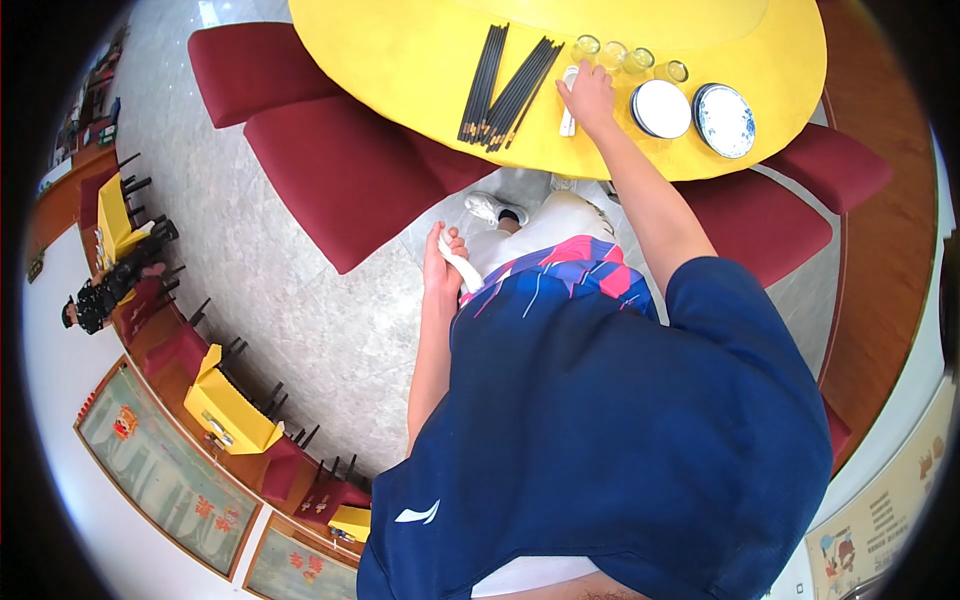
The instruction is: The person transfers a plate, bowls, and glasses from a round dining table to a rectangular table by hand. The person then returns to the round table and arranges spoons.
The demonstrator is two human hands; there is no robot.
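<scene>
My left hand (443,256), low beside my hip, is closed around a white curved thing (462,270) that looks like a soup spoon. Over the yellow table, my right hand (590,95) reaches down with thumb and fingers around the upper end of white soup spoons (568,122); my fingers partly hide them. Just beyond that hand stand several clear glasses (640,60). To its right are a stack of white plates (661,108) and a stack of blue-patterned plates (724,121). Black chopsticks (515,95) lie in two bundles to the left.
The round table (400,60) has a yellow cover. Dark red chairs (340,170) stand close to its edge on both sides. Grey tiled floor (290,330) runs to the left, where more yellow tables (235,410) and a person in dark clothing (100,305) are farther off.
</scene>
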